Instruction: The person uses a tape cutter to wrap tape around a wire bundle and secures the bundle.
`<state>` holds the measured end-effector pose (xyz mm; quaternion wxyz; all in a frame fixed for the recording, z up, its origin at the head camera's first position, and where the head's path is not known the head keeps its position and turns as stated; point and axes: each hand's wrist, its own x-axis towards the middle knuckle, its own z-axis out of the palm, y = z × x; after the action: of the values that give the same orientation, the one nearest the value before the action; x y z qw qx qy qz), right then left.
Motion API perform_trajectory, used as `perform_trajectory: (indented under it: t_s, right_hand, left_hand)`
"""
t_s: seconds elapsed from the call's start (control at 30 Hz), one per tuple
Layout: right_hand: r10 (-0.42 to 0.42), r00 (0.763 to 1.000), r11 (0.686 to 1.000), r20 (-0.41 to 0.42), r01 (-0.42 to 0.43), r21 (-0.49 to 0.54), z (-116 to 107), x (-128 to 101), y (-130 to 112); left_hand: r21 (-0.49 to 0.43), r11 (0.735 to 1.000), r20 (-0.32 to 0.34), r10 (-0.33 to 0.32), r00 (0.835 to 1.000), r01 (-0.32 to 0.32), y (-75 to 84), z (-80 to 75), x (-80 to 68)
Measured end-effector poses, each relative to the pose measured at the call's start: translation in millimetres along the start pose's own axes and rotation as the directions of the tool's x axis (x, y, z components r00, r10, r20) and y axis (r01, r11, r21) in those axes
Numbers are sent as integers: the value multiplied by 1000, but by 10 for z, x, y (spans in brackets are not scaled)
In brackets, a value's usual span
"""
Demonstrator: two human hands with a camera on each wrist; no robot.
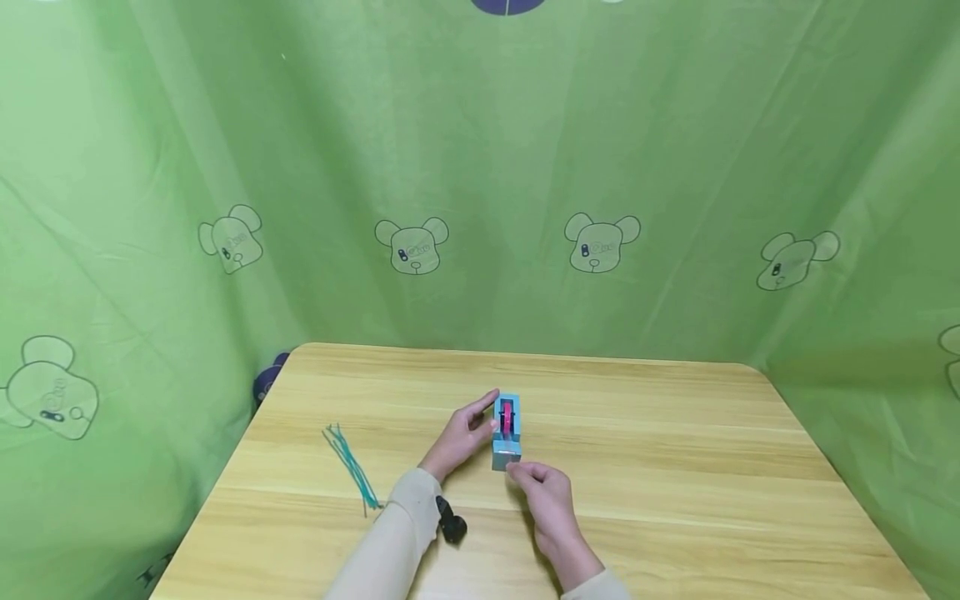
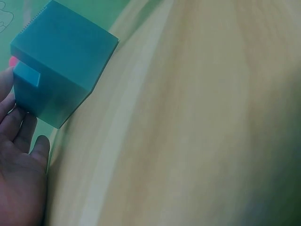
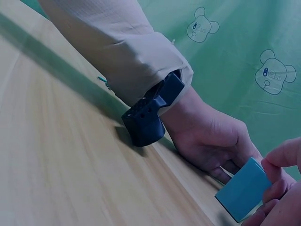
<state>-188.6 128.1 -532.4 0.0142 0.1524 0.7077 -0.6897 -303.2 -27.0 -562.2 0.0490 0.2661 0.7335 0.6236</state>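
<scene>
A blue tape dispenser with a pink-red core stands upright on the table, its front end toward me. My left hand holds it along its left side, thumb near and fingers reaching further back. In the left wrist view the dispenser's plain blue end hides most of the core. At the dispenser's front edge my right hand has thumb and forefinger pinched together. A clear shine on the front face looks like tape there, though the strip itself is hard to make out. The right wrist view shows these fingertips touching the dispenser's corner.
Several thin teal strips lie in a loose bundle on the wooden table, left of my left forearm. A black camera is strapped at my left wrist. Green curtains with printed bear heads hang behind and at both sides.
</scene>
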Motion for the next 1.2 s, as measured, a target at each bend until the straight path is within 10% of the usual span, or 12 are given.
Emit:
perform_trajectory:
  t_s: [1.2]
  right_hand:
    - [28, 1000, 999, 10, -28, 17, -50, -336, 74]
  left_hand:
    - [4, 1000, -20, -18, 1000, 18, -157, 10, 31]
